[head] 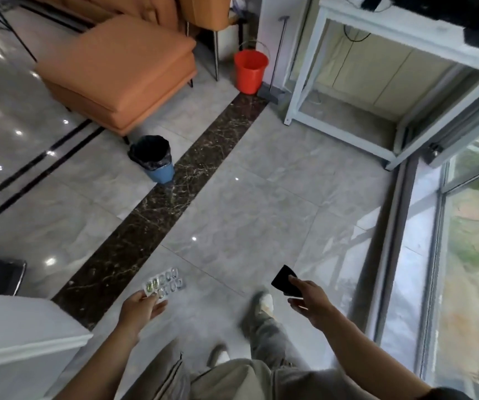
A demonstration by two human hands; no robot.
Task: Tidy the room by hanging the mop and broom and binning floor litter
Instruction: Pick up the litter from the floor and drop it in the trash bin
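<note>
home living room | orange sofa (117, 73) | tiled floor (261, 212)

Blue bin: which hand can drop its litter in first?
Probably the left hand, which pinches the blister pack on the same side as the blue bin. The right hand, holding a black piece, is farther off and would have to reach across.

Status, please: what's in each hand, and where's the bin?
Left hand pinches blister pack. Right hand holds black flat scrap. Blue bin ahead beside orange ottoman, path unobstructed.
</note>
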